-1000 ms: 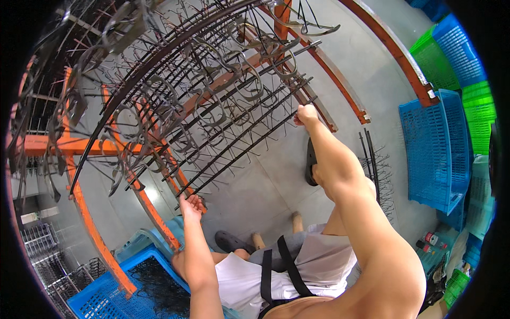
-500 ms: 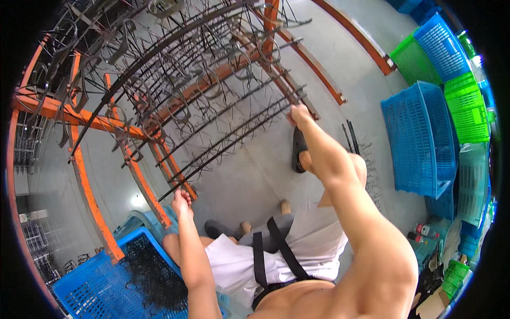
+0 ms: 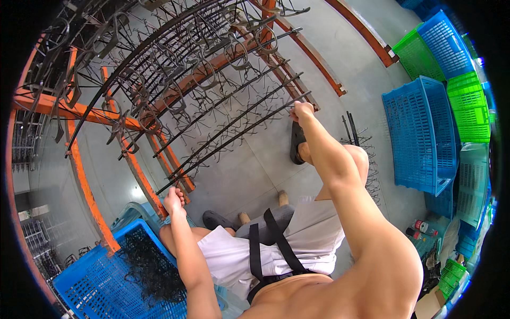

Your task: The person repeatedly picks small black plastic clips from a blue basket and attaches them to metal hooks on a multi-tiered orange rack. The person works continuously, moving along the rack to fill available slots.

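Orange frame (image 3: pixel 89 196), apparently behind black rods (image 3: pixel 260 122)

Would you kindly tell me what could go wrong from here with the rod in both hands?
1. The wire prongs on the black rod might snag those of the neighbouring rod, close beside it.
2. Its end past the left hand could knock the orange leg nearby.
3. If the right hand slips, that end might drop.

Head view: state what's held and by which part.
The nearest black hooked rod, apparently held near its two ends: left hand at one, right hand at the other.
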The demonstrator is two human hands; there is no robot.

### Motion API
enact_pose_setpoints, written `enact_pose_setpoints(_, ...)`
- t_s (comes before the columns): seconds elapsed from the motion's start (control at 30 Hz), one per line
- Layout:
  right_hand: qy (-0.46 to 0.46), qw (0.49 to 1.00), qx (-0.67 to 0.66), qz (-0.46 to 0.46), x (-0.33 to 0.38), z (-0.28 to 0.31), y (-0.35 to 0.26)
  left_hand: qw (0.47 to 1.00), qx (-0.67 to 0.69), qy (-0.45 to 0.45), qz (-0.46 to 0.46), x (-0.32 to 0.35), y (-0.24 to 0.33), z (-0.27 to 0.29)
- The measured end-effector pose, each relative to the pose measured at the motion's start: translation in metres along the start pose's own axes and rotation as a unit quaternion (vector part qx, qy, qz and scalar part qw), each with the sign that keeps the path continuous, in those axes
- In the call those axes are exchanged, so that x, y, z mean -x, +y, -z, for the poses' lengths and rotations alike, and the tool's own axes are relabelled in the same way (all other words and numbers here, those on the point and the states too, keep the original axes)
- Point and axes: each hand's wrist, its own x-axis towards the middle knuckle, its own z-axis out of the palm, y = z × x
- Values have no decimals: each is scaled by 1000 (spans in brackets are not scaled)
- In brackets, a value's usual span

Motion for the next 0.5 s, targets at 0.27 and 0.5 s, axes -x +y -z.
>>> enact_pose_setpoints(0.27, 84, 991, -109, -3, 96, 70, -21, 999, -17, -42, -22, 1, -1, -8)
enact_pose_setpoints(0.5, 55, 968, -162, 185, 116, 123, -79, 985, 16, -164, -44, 51, 2, -5)
